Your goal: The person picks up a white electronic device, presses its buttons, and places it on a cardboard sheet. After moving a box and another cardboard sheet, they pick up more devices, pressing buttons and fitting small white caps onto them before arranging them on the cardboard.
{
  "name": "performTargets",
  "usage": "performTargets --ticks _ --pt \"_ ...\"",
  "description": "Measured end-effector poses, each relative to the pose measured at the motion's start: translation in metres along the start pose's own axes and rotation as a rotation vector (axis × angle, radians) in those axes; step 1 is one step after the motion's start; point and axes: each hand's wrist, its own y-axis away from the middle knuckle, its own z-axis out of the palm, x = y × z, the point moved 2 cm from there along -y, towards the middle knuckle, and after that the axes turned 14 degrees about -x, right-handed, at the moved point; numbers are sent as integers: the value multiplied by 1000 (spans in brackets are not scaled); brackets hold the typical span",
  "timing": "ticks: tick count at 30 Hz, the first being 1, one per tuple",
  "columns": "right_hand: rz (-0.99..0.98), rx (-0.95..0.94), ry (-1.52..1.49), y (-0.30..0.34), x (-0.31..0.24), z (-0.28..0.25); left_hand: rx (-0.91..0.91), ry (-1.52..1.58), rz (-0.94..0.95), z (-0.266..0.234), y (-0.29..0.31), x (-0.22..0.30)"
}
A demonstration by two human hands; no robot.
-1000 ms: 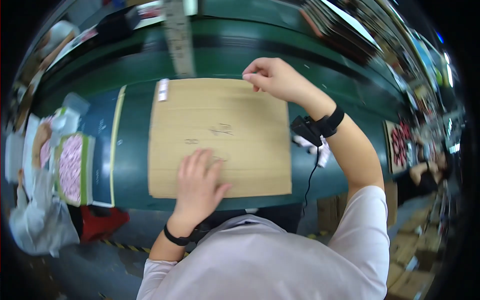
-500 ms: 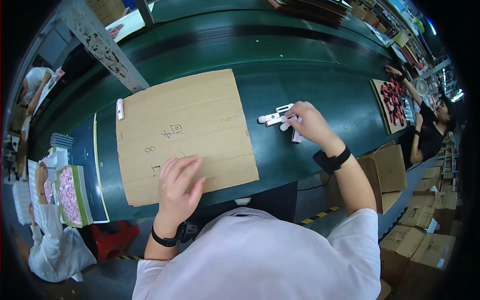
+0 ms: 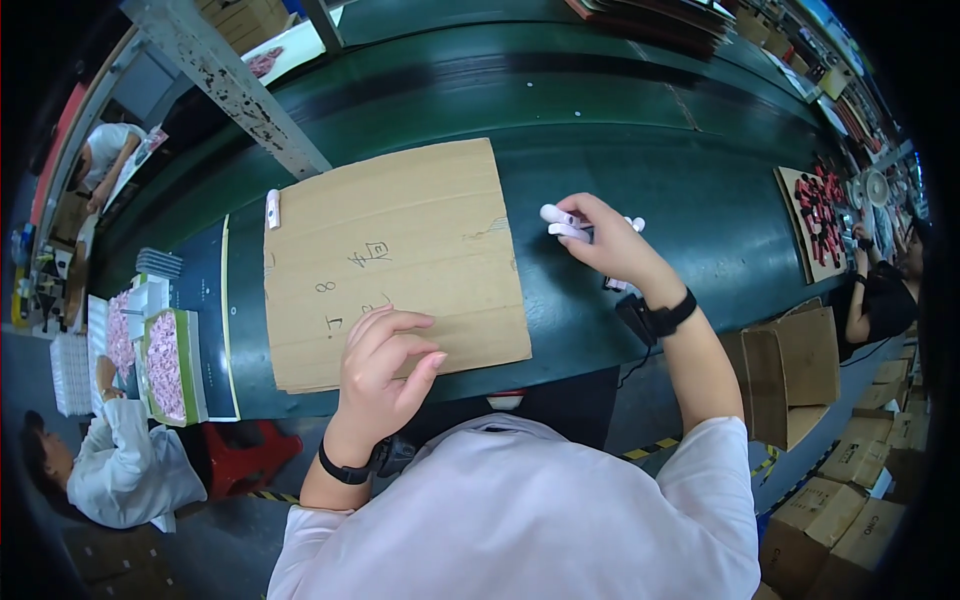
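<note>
My right hand (image 3: 612, 240) is closed round a couple of small pale pink plastic devices (image 3: 562, 216) with rounded white ends, over the green table. More of these devices (image 3: 616, 284) lie behind and under that hand, mostly hidden by it. My left hand (image 3: 388, 368) is over the near edge of a flat cardboard sheet (image 3: 430, 260), its fingers loosely bent and apart, holding nothing. A single pale pink device (image 3: 273, 209) lies at the sheet's far left corner. Handwritten marks show on the cardboard.
A painted metal post (image 3: 235, 95) stands beyond the sheet. At left, a person in white sits by trays of pink parts (image 3: 165, 365). At right, a person in black works near a board of red and black pieces (image 3: 815, 225). An open carton (image 3: 785, 365) stands below the table edge.
My right hand has closed on devices from the cluster and drawn them up. My left hand stays over the near edge of the cardboard. The whole view has shifted slightly.
</note>
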Motion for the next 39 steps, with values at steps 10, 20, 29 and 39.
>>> performTargets --ticks 10,20,29,39 --pt "-202 -106 -87 51 -113 52 -75 323 -66 10 -27 20" --pt "-141 -24 -223 63 -112 75 42 367 41 2 -6 6" --pt "-346 147 -530 58 -113 83 0 361 86 -3 -5 10" --pt "-373 251 -393 61 -120 85 -10 499 108 -1 -1 5"
